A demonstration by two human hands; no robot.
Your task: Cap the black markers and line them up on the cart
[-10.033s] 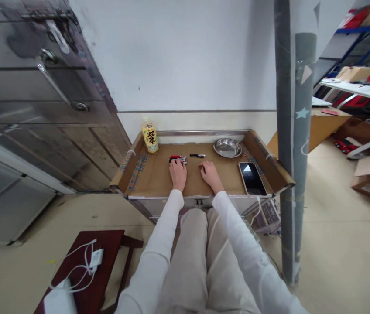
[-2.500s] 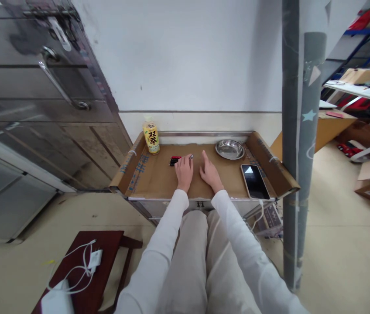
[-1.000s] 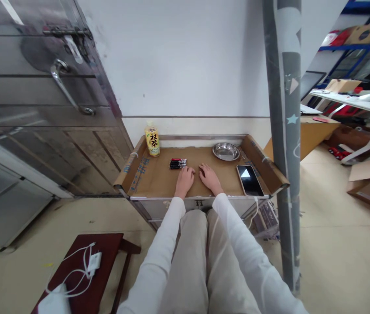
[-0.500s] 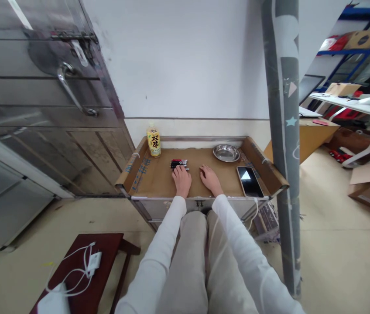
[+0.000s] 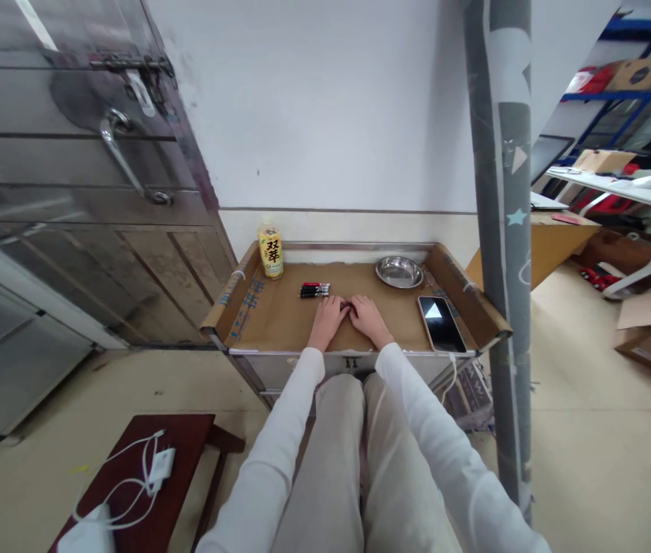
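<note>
Two hands: both lay palm-down on the cardboard-lined table (image 5: 279,322), fingertips meeting at the middle.
Left hand (image 5: 328,315): flat, fingers loosely extended, nothing visibly gripped; underside hidden, so anything beneath it couldn't be ruled out.
Right hand (image 5: 365,315): same posture, fingers relaxed and spread a little, gripping nothing that showed.
Contact point: a small dark spot sat where the fingertips met; too small to tell whether it was an object or shadow.
Markers (image 5: 315,289): a tight bundle of black pens with red ends, lying just beyond the left hand and slightly to its outer side, not touched. Exact count unreadable.
Bottle (image 5: 271,248): yellow-labelled, upright, farther out past the markers near the table's back corner.
Steel dish (image 5: 399,272): beyond the right hand, toward its outer side; contents not discernible.
Phone (image 5: 441,322): lit screen, flat, well to the outer side of the right hand.
Cut off: forearms in white sleeves ran out of frame at the bottom.
</note>
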